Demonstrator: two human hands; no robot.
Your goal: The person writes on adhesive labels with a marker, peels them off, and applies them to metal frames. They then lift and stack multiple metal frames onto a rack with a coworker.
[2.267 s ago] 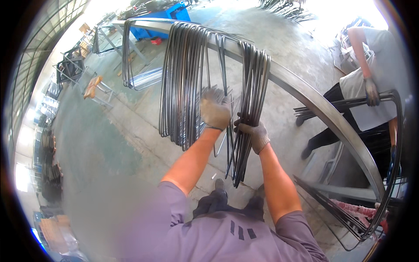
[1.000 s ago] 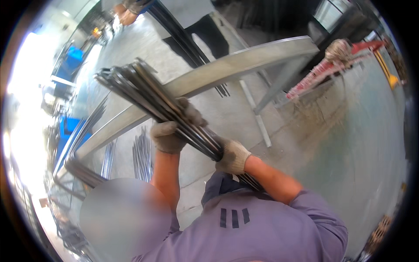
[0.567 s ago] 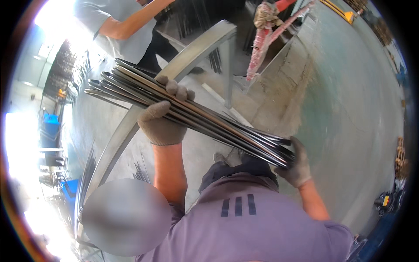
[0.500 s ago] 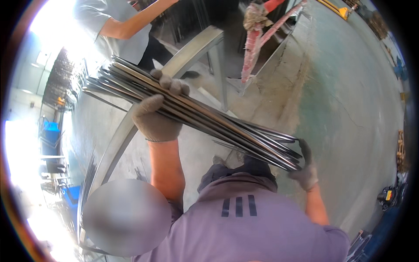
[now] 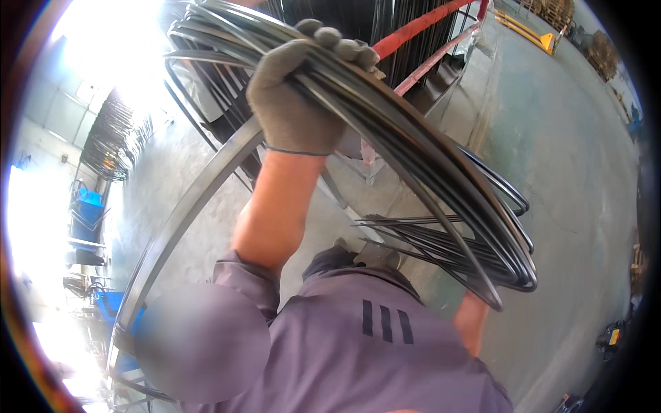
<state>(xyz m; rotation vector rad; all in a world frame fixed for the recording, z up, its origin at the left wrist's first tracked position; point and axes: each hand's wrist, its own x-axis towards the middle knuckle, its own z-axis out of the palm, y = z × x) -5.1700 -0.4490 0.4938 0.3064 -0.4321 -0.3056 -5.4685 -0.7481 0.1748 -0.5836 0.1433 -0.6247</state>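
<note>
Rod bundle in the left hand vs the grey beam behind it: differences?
Make-up: the rod bundle is many thin bent rods; the grey beam is a single bar, wider than any one rod.
Colour: the rod bundle is mostly dark with bright glints; the grey beam is paler.
Support: the left hand grips the rod bundle; no hand is visible on the grey beam.
Shared: both are long and look metallic.

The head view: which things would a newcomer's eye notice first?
First, the bundle of bent dark rods, curving from upper left to lower right. Near the top, the gloved left hand grips it. Beyond, right of the top centre, a red bar stands out.
</note>
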